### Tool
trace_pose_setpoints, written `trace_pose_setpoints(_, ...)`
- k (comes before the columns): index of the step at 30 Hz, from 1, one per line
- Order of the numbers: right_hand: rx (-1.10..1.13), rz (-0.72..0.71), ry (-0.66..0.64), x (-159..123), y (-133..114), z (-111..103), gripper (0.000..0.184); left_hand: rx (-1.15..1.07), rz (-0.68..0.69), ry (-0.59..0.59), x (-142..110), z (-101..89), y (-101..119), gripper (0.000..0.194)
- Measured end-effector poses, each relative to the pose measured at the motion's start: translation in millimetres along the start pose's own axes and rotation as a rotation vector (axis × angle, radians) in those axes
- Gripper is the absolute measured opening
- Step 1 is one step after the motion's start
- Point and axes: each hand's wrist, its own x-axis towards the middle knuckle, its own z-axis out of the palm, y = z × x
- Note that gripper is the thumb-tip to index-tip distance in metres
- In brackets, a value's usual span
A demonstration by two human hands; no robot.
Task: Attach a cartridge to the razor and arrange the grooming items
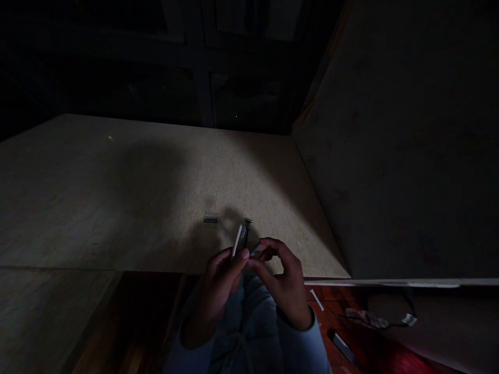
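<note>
Left hand (221, 280) closed round the toothbrush (237, 241), thumb forward; the brush tilts upward, bristles facing the right side; right hand (287, 278) half curled, thumb and forefinger at a small dark strip (255, 248), apparently pinching it; the strip's lower end lies at the left thumb, so both hands may share it; too dark to be sure. Razor (248, 222) just beside the bristles, head up, dark handle running down toward the left hand; cannot tell whether that hand holds it too or it rests on the table (163, 208).

Step in hand, by my judgement: close fingertip handling of the strip, the left hand keeping the brush steady; any next move here calls for a light, firm pinch on the strip and a still left hand, lest brush or razor be knocked.

Farther out, left of the brush and well apart from both hands, a small clear case (211, 218) with a dark band along its near edge, flat on the table; shadows pool around it; beyond the table's near edge, on the reddish floor (331, 309), a thin white stick (317, 300); light poor throughout.
</note>
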Motion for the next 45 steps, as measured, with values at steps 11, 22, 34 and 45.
trace_pose_setpoints(11,0.255,0.152,0.003,-2.0,-1.7,-1.6,0.011,-0.097,0.062,0.037,-0.1,-0.6,-2.3,0.059)
trace_pose_setpoints(22,0.506,0.269,-0.106,0.2,-2.5,-6.1,0.014,-0.146,0.071,0.014,-0.7,-0.5,-6.2,0.061)
trace_pose_setpoints(34,0.612,0.102,-0.354,-1.0,11.2,-5.6,0.043,-0.150,-0.003,0.013,-6.9,11.5,-1.2,0.065)
trace_pose_setpoints(45,0.588,0.013,-0.342,-0.8,14.5,-5.4,0.046,-0.150,-0.017,0.028,-8.6,16.0,-0.6,0.065)
